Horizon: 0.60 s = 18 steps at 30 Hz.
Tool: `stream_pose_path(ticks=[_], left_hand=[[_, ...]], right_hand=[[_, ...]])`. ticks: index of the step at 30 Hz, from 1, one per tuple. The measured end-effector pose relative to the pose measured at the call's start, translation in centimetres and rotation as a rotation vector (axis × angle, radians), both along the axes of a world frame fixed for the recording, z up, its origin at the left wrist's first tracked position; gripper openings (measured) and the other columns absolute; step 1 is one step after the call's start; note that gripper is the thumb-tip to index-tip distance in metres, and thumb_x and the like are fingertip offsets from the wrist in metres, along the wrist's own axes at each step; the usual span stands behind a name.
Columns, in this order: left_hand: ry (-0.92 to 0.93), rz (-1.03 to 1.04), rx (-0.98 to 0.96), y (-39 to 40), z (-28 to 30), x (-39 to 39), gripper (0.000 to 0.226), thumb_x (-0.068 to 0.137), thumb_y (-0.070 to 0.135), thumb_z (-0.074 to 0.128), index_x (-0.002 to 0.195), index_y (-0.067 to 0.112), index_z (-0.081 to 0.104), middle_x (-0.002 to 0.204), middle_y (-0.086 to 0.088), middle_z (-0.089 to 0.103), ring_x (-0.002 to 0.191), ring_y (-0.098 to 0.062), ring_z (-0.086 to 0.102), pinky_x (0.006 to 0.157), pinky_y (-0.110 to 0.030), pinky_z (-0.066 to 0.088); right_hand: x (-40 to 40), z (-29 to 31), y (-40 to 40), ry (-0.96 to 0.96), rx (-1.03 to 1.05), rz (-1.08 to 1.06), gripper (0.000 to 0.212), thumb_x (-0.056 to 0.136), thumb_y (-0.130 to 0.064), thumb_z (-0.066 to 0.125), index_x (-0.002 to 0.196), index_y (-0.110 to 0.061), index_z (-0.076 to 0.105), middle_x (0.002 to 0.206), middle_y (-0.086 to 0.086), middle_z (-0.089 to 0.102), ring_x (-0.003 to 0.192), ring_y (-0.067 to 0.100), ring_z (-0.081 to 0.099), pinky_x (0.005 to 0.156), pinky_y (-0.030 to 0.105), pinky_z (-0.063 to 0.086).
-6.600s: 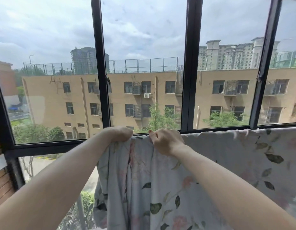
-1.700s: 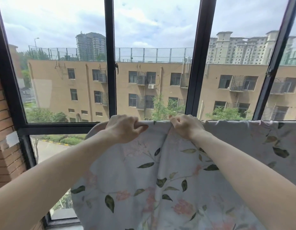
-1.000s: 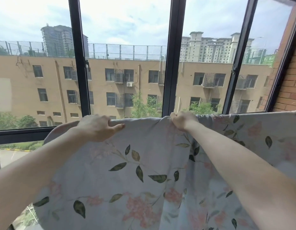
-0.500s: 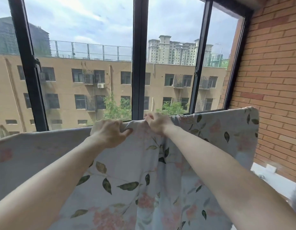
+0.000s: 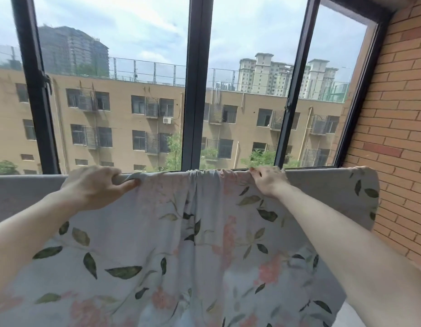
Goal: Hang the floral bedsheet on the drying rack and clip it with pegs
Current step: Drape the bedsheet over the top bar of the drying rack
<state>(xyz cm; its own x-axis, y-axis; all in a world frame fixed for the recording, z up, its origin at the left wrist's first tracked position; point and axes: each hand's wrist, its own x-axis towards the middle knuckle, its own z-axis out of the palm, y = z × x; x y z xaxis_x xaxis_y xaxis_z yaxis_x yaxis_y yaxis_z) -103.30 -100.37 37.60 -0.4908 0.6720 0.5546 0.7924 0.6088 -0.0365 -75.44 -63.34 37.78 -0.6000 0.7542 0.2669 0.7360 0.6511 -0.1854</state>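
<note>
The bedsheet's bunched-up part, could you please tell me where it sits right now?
In the head view it sits centre frame along the bedsheet's top edge, between the left hand and right hand, below the middle window post.

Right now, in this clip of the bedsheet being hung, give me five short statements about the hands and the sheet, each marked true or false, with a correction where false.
1. Both hands grip the top edge of the floral bedsheet. True: the left hand and the right hand each hold it.
2. A peg is clipped on the sheet between the hands. False: no peg is visible anywhere.
3. The fabric is bunched between the two hands. True.
4. A brick wall stands at the left. False: it is on the right.
5. The right hand hangs free of the sheet. False: its fingers curl over the top edge.
</note>
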Motion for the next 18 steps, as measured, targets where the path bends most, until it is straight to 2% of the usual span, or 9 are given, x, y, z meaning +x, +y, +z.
stream_pose_path(ticks=[3, 6, 8, 10, 12, 14, 18], left_hand=[[-0.012, 0.025, 0.007, 0.5, -0.4, 0.1, 0.075, 0.081, 0.094, 0.023, 0.070, 0.028, 0.057, 0.069, 0.007, 0.062, 0.065, -0.014, 0.058, 0.061, -0.033, 0.045], [-0.065, 0.072, 0.006, 0.7, -0.8, 0.1, 0.096, 0.072, 0.102, 0.014, 0.081, 0.022, 0.065, 0.076, 0.005, 0.067, 0.071, -0.017, 0.062, 0.065, -0.036, 0.050], [-0.088, 0.103, -0.013, 1.3, -0.5, 0.9, 0.100, 0.073, 0.101, 0.011, 0.087, 0.019, 0.067, 0.082, 0.003, 0.068, 0.075, -0.019, 0.062, 0.066, -0.036, 0.046], [-0.097, 0.110, -0.030, 2.6, -0.4, 2.3, 0.093, 0.074, 0.097, 0.009, 0.073, 0.017, 0.057, 0.072, 0.001, 0.065, 0.069, -0.020, 0.059, 0.062, -0.035, 0.038], [-0.138, 0.118, -0.020, 3.3, -0.5, 3.4, 0.085, 0.076, 0.096, 0.011, 0.065, 0.019, 0.044, 0.063, -0.001, 0.059, 0.063, -0.022, 0.058, 0.061, -0.034, 0.037], [-0.167, 0.153, 0.002, 3.4, -0.3, 3.8, 0.081, 0.081, 0.095, 0.016, 0.064, 0.020, 0.042, 0.061, -0.001, 0.058, 0.062, -0.023, 0.059, 0.061, -0.033, 0.038], [-0.196, 0.210, 0.009, 2.4, 0.5, 3.8, 0.078, 0.085, 0.092, 0.019, 0.061, 0.021, 0.040, 0.056, 0.000, 0.053, 0.059, -0.025, 0.059, 0.060, -0.034, 0.038]], right_hand=[[0.1, -0.8, 1.6, 0.003, 0.039, 0.081, 0.074, 0.104, -0.065, 0.011, 0.151, -0.020, 0.046, 0.161, 0.013, 0.040, 0.152, 0.034, 0.024, 0.126, 0.057, 0.004], [0.6, -0.7, 3.1, 0.027, 0.075, 0.166, 0.074, 0.103, -0.067, 0.013, 0.140, -0.019, 0.056, 0.146, 0.012, 0.055, 0.141, 0.034, 0.040, 0.121, 0.055, 0.019], [1.6, -0.6, 4.1, 0.033, 0.084, 0.197, 0.077, 0.102, -0.069, 0.012, 0.136, -0.020, 0.060, 0.139, 0.010, 0.061, 0.135, 0.033, 0.046, 0.117, 0.052, 0.026], [2.9, -0.5, 5.3, 0.015, 0.068, 0.181, 0.078, 0.101, -0.071, 0.010, 0.135, -0.023, 0.062, 0.139, 0.010, 0.063, 0.135, 0.032, 0.049, 0.116, 0.049, 0.027], [3.3, -0.1, 6.3, -0.020, 0.031, 0.152, 0.079, 0.102, -0.069, 0.008, 0.137, -0.024, 0.063, 0.145, 0.010, 0.060, 0.137, 0.031, 0.049, 0.116, 0.049, 0.025], [2.9, 0.5, 6.9, -0.039, -0.008, 0.114, 0.080, 0.102, -0.068, 0.009, 0.139, -0.021, 0.062, 0.149, 0.012, 0.057, 0.136, 0.031, 0.050, 0.116, 0.049, 0.027], [1.5, 1.6, 7.8, -0.045, -0.033, 0.045, 0.072, 0.100, -0.064, 0.022, 0.135, -0.017, 0.064, 0.143, 0.016, 0.060, 0.124, 0.034, 0.058, 0.104, 0.042, 0.045]])
